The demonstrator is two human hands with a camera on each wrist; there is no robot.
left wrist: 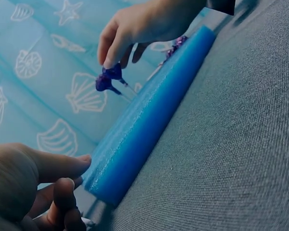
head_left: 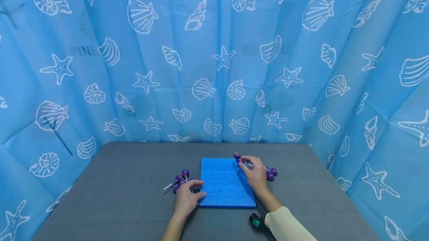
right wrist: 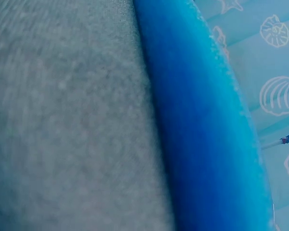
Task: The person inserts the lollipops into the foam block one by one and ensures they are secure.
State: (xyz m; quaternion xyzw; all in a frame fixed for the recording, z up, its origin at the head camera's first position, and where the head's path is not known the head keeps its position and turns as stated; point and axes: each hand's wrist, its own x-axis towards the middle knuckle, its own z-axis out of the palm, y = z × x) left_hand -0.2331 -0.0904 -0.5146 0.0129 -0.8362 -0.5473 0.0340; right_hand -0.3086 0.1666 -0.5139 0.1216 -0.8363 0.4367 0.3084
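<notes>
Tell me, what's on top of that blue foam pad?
At the blue foam pad's far right corner, the right hand pinches a purple lollipop. The hand hides whether more stand there.

Right hand [left wrist: 144, 24] pinches purple lollipops [left wrist: 109, 78] above the blue foam block [left wrist: 144, 120].

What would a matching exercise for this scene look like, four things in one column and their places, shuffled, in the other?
Things:
1. left hand
2. right hand
3. blue foam board
4. loose lollipops

Places:
A. flat in the middle of the grey table
B. at the board's far right corner, pinching a purple lollipop
C. lying on the table left of the board
D. resting against the board's near left edge

Pairs: 1-D, 2-B, 3-A, 4-C
</notes>
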